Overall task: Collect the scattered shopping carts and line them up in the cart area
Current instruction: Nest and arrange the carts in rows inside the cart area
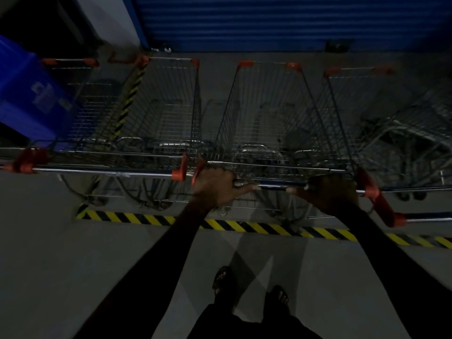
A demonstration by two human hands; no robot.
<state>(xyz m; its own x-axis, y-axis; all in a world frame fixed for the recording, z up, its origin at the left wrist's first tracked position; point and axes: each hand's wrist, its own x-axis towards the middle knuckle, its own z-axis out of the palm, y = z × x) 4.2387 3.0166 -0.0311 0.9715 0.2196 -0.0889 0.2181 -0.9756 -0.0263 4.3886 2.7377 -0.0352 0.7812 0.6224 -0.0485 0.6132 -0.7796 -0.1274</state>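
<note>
Your left hand (215, 185) and right hand (327, 192) both grip the cart handle (271, 186). That cart (271, 113) stands just beside another cart (156, 111).

Store cart bay: parked shopping carts (156, 111), hazard-striped floor tape (244, 226), blue shutter (269, 20).

Both arms extend forward in dark sleeves. The left hand (215, 185) and right hand (329, 192) grip one cart handle (271, 185), fingers curled over, thumbs pointing inward.
</note>
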